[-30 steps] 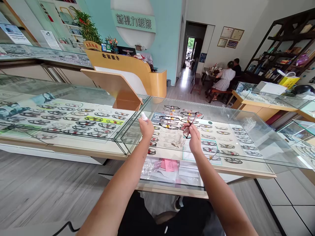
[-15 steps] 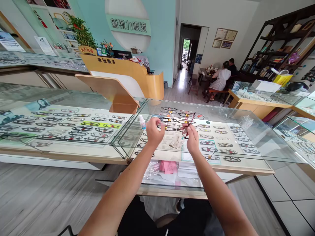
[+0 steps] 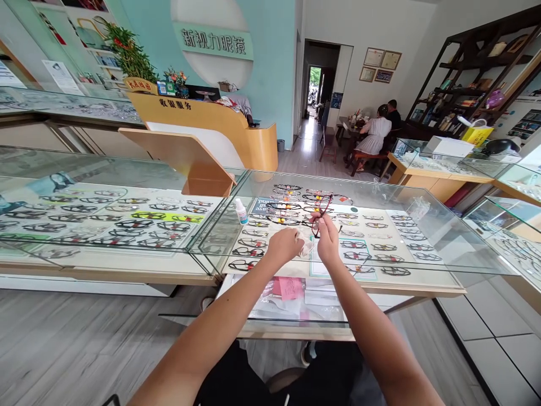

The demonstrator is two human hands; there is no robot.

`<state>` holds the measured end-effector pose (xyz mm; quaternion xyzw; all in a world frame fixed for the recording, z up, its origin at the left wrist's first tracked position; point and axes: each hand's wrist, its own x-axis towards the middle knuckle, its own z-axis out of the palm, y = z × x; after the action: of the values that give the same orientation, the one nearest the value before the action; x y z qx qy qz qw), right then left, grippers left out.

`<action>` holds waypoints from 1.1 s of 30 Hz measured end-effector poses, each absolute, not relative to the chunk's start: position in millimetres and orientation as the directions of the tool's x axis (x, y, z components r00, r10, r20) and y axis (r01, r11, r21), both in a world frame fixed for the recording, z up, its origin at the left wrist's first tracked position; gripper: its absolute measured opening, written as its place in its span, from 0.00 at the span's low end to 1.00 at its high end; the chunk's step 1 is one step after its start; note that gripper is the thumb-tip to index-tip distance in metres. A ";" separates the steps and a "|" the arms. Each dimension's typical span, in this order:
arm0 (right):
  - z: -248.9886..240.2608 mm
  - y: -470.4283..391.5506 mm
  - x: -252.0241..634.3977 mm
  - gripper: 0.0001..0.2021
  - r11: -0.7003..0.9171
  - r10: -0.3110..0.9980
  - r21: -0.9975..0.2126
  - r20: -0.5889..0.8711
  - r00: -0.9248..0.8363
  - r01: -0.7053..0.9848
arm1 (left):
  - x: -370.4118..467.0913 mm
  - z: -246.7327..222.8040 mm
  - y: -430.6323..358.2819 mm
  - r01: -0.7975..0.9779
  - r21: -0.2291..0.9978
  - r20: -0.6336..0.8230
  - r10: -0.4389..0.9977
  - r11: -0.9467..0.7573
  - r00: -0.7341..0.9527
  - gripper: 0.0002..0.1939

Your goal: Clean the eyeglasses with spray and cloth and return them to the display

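Observation:
My right hand (image 3: 328, 239) is closed on a pair of dark red-and-black eyeglasses (image 3: 325, 210), held upright above the glass counter with a temple pointing up. My left hand (image 3: 285, 248) is down at a crumpled pale cloth (image 3: 307, 247) on the glass top, its curled fingers pinching the cloth's left side. The hand hides part of the cloth. Left of it, a small white dropper bottle (image 3: 241, 212) with a blue-and-red label stands upright. Several pairs of glasses with orange-yellow pieces (image 3: 284, 206) lie just beyond both hands.
Rows of eyeglasses fill the glass showcase (image 3: 406, 256). Below it, a pulled-out drawer (image 3: 296, 330) holds plastic bags and a pink paper (image 3: 291, 288). A tilted wooden board (image 3: 169, 148) stands at back left. Two people (image 3: 377, 132) sit at a far table.
My left hand has moved down and right from above the counter to the cloth and closed on it. My right hand still holds the eyeglasses. The view has shifted slightly.

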<state>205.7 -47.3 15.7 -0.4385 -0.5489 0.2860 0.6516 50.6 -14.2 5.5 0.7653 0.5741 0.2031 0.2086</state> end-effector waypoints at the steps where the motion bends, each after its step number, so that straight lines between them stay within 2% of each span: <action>1: 15.3 -47.3 205.5 0.19 0.452 0.855 -0.885 0.465 0.232 0.109 | 48.3 5.7 -11.9 0.781 0.576 0.064 0.966 -0.241 0.251 0.09; 6: 14.8 -46.6 205.2 0.18 0.445 0.856 -0.887 0.461 0.232 0.119 | 34.4 4.8 4.6 0.616 0.766 0.021 0.964 -0.185 0.264 0.15; 10: 16.0 -47.6 204.0 0.18 0.441 0.856 -0.888 0.460 0.237 0.133 | 25.7 5.6 15.0 0.389 0.917 -0.050 0.940 -0.091 0.338 0.17; 14: 19.7 -51.6 202.5 0.19 0.437 0.854 -0.885 0.464 0.233 0.160 | 18.2 14.8 16.7 0.120 0.991 -0.099 0.931 0.060 0.351 0.21; 17: 23.0 -55.4 202.0 0.20 0.433 0.862 -0.881 0.467 0.200 0.191 | 12.1 23.6 16.4 -0.185 0.958 -0.154 0.940 0.218 0.305 0.19; 19: 24.4 -57.3 201.7 0.20 0.437 0.869 -0.879 0.467 0.164 0.192 | 9.0 27.8 16.5 -0.297 0.922 -0.160 0.944 0.247 0.290 0.17; 23: 24.1 -58.4 200.7 0.19 0.447 0.884 -0.879 0.462 0.065 0.164 | 8.2 31.0 16.4 -0.413 0.882 -0.110 0.951 0.227 0.288 0.15; 27: 21.4 -57.8 199.4 0.20 0.430 0.902 -0.888 0.431 -0.030 0.164 | 11.2 30.3 14.1 -0.495 0.858 0.017 0.956 0.137 0.294 0.16; 33: 16.9 -55.2 199.1 0.20 0.403 0.915 -0.898 0.393 -0.091 0.175 | 10.2 32.2 10.1 -0.501 0.862 0.107 0.935 0.082 0.339 0.20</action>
<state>199.1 -55.2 16.9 -0.4191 -0.6504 0.3502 0.5280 10.2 10.1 32.2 0.4360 0.2488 0.5183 0.6923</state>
